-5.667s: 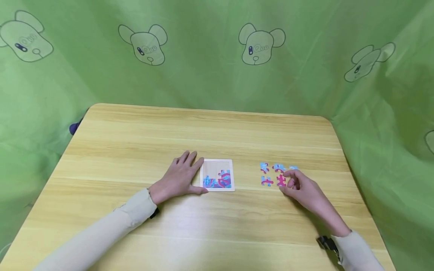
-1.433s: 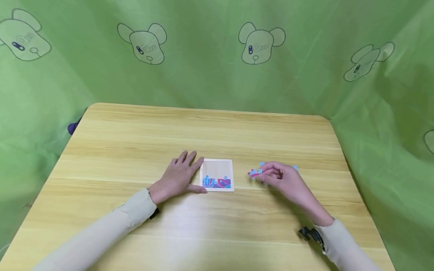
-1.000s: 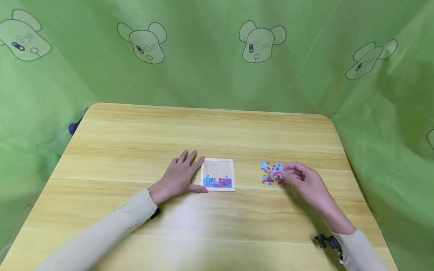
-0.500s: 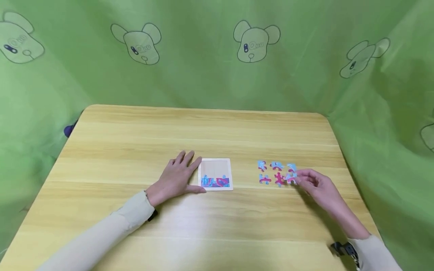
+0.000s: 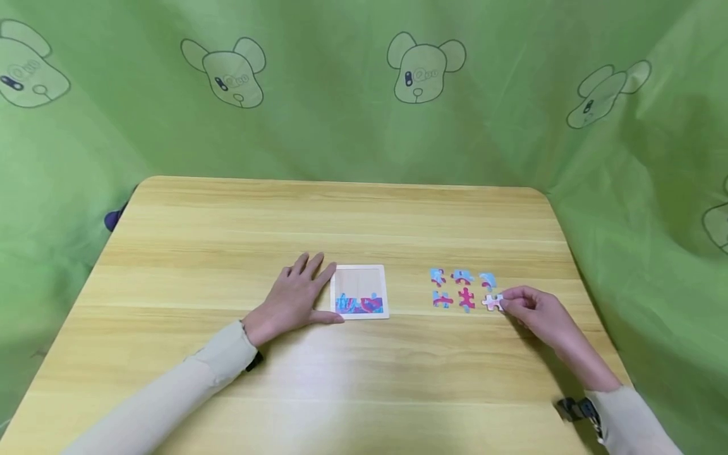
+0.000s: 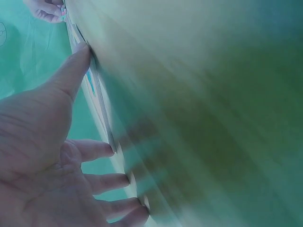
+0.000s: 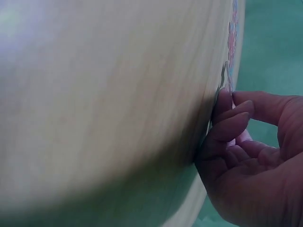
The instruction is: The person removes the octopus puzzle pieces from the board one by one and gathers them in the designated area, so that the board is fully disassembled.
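In the head view, a square puzzle tray (image 5: 386, 292) with a pale rim lies at the middle of the table. Joined blue, pink and purple pieces (image 5: 364, 306) fill its lowest row; bare wood shows above. My left hand (image 5: 287, 297) rests along the tray's left side, fingers spread, its thumb at the lower left corner. My right hand (image 5: 543, 316) pinches a light pink and blue puzzle piece (image 5: 491, 302) by its right edge, at or just above the tabletop. In the right wrist view, thumb and fingertips meet at that piece, which is mostly hidden.
Several loose puzzle pieces (image 5: 462, 277) lie in two rows right of the tray, including a red one (image 5: 466, 297) beside the pinched piece. The wooden table (image 5: 341, 227) has rounded far corners. A green curtain (image 5: 330, 139) hangs behind and at both sides.
A piece above the tray's bottom row at right is gone from there. My right hand has carried a piece rightward to the lower row's right end. The left hand stays at the tray.
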`<state>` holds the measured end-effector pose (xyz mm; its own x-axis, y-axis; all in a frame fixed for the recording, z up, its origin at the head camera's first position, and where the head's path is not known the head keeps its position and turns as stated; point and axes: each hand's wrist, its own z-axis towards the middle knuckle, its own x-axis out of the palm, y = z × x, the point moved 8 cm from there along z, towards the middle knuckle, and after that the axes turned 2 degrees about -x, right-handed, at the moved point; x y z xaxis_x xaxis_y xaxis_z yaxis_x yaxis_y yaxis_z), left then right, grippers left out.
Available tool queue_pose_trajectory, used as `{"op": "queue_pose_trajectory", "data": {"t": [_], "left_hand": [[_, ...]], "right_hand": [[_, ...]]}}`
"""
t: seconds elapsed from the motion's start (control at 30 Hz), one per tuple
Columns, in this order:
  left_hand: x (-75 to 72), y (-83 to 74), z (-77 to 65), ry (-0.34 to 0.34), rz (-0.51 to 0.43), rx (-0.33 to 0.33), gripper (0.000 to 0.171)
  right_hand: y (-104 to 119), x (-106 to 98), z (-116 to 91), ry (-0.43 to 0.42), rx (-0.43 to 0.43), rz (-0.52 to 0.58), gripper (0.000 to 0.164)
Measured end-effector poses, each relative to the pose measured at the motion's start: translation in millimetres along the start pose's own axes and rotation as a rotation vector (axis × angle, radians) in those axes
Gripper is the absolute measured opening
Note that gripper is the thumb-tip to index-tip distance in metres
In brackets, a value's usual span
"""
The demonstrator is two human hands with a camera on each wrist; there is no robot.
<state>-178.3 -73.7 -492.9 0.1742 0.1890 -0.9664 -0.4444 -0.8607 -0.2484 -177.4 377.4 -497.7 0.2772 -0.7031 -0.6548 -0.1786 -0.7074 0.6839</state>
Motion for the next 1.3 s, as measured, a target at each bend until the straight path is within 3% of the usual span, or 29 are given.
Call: {"op": "queue_pose_trajectory", "data": {"t": [0.33, 0.6, 1.0, 1.3], "left_hand": [[1.9, 1.3, 0.5, 0.017, -0.004, -0.010, 0.112], [-1.2, 1.8, 0.6, -0.003, -0.002, 0.002, 0.111], [-2.3, 0.9, -0.1, 0.001, 0.003, 0.006, 0.110], [1.4, 1.4, 0.5, 0.044, -0.014, -0.009, 0.114]], "right_hand": [[16, -2, -1, -0.057, -0.092, -0.169, 0.054], [24, 2, 0, -0.091, -0.145, -0.226, 0.040], [23, 3, -5, -0.102, -0.113, -0.198, 0.057], [38, 11, -12, -0.161, -0.120, -0.038, 0.044]]}}
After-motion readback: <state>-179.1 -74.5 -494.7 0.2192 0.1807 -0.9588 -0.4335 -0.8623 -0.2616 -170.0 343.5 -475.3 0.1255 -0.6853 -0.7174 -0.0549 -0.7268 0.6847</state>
